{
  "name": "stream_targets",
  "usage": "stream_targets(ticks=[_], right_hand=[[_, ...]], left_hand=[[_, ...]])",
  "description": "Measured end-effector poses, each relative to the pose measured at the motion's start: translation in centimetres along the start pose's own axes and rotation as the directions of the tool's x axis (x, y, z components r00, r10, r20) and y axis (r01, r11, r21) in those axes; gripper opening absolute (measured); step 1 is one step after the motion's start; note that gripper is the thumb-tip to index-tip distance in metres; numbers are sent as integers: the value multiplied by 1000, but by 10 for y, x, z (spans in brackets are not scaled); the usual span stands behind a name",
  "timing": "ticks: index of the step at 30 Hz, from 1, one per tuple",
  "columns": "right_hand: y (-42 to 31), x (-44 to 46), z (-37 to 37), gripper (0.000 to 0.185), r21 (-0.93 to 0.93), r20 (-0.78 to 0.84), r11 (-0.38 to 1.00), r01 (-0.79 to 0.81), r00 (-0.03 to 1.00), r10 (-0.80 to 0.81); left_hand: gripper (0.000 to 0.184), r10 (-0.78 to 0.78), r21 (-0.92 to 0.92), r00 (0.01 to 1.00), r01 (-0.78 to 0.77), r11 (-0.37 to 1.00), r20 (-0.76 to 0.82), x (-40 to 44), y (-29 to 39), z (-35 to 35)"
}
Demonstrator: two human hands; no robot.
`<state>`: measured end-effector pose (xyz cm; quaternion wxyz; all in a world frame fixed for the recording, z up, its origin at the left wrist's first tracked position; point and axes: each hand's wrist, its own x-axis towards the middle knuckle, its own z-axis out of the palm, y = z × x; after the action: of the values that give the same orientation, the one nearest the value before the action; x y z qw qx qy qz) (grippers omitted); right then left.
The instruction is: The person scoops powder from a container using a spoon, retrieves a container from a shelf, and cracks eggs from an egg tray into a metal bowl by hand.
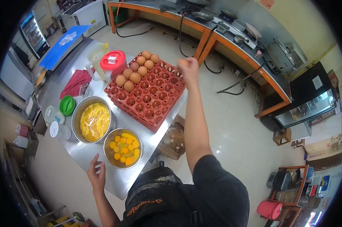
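Observation:
My right hand (188,71) is raised past the far right corner of the red egg trays (150,99), its fingers closed around a brown egg (184,62). Several brown eggs (135,77) sit in the tray's far left part; the other cups hold none. My left hand (96,172) hovers with fingers apart, holding nothing, just left of a small steel bowl (140,158) with several yolks (125,150) in it. Beside that stands a larger steel bowl (76,128) of yellow egg mixture (95,122).
Left of the trays are a red-lidded container (113,60), a clear jug (97,60), a red cloth (75,83), a whisk (84,90) and a green bowl (67,105). A box with shells (173,142) sits below the steel table's edge.

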<state>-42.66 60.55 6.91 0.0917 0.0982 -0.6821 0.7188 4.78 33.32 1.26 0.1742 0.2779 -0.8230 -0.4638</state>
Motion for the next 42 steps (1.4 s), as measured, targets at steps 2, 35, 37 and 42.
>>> stream_targets(ticks=[2, 35, 37, 42], right_hand=[[7, -38, -39, 29, 582, -40, 801, -139, 979, 199], [-8, -296, 36, 45, -73, 892, 971, -229, 420, 167], [12, -293, 62, 45, -53, 932, 967, -250, 336, 138], [24, -287, 103, 40, -154, 969, 879, -451, 107, 225]], left_hand=[[41, -39, 28, 999, 39, 999, -6, 0, -2, -8], [54, 392, -211, 818, -332, 919, 421, 12, 51, 77], [54, 354, -255, 848, -270, 929, 394, 16, 41, 69], [50, 327, -247, 885, -254, 935, 331, 24, 16, 48]])
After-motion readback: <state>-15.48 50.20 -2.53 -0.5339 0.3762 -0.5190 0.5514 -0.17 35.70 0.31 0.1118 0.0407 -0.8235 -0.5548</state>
